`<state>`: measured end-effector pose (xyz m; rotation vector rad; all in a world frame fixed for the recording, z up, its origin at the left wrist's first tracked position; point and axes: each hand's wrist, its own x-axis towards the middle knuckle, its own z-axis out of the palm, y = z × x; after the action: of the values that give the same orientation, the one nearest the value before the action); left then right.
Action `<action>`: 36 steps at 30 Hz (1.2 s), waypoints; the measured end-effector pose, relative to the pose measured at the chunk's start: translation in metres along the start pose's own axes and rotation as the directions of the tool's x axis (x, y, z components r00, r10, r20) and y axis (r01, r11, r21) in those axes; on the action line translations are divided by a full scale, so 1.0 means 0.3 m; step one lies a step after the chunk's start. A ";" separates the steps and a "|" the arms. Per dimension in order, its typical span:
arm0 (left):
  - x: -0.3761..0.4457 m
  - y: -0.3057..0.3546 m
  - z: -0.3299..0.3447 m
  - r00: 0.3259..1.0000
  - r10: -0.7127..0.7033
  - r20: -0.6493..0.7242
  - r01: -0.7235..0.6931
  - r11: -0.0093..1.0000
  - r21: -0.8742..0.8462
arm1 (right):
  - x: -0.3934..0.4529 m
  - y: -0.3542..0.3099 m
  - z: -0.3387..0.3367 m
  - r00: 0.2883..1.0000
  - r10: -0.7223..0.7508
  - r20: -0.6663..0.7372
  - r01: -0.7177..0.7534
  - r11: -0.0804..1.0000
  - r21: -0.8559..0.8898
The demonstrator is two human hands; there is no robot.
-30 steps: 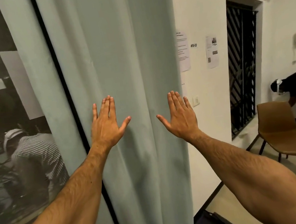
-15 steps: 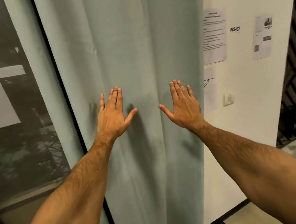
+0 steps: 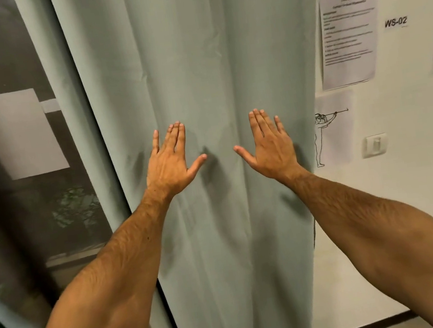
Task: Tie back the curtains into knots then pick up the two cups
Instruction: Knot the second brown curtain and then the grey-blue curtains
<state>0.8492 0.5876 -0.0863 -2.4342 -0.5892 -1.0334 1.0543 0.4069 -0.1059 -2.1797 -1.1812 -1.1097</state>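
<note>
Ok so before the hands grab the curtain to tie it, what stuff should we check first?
1. Curtain in front and within reach: ok, it hangs straight ahead, filling the middle of the view.
2. Left hand free: ok, fingers straight, holding nothing.
3. Right hand free: ok, fingers straight, holding nothing.
4. Fabric gathered for a knot: not ok, it hangs loose in long folds and neither hand grips it.
5. Hands actually touching the cloth: cannot tell, they are spread flat at it with shadows close beside them.
6. Two cups found: cannot tell, none show in this view.
</note>
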 end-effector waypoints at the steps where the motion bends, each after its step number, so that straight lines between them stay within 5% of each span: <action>1: 0.005 -0.005 -0.004 1.000 -0.006 0.000 0.006 1.000 0.008 | 0.010 -0.003 0.007 1.000 -0.007 -0.004 0.007 1.000 0.009; 7: 0.020 -0.062 -0.011 0.999 -0.047 -0.013 0.047 0.997 0.053 | 0.039 0.007 0.050 0.999 -0.012 -0.031 0.013 1.000 0.005; 13: 0.039 -0.238 -0.095 0.939 -0.319 -0.130 0.338 0.925 0.172 | 0.087 0.098 0.073 0.977 0.214 0.020 -0.213 0.975 -0.055; 16: 0.036 -0.292 -0.156 0.886 -0.438 -0.153 0.461 0.868 0.183 | 0.095 0.130 0.073 0.901 0.428 0.067 -0.427 0.904 -0.036; 22: -0.038 -0.404 -0.130 0.648 -0.762 0.000 0.757 0.644 0.107 | 0.097 0.200 0.115 0.698 0.699 0.154 -0.715 0.690 0.110; 26: -0.041 -0.447 -0.065 0.546 -0.798 0.255 0.835 0.492 -0.248 | 0.112 0.210 0.111 0.569 0.780 0.261 -0.810 0.476 0.344; 29: -0.019 -0.392 -0.056 0.596 -0.732 0.331 0.783 0.438 -0.442 | 0.137 0.167 0.089 0.648 0.720 0.249 -0.731 0.495 0.471; 34: 0.012 -0.311 -0.036 0.653 -0.702 0.284 0.708 0.431 -0.560 | 0.198 -0.025 0.044 0.855 0.502 0.128 -0.500 0.736 0.457; 36: 0.017 -0.300 -0.029 0.660 -0.696 0.284 0.688 0.407 -0.602 | 0.223 -0.127 0.024 0.901 0.413 0.136 -0.414 0.719 0.558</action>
<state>0.7996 0.6576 -0.0574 -2.8037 -1.5761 -1.8680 1.0471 0.4660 -0.0566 -1.8188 -0.8142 -0.4661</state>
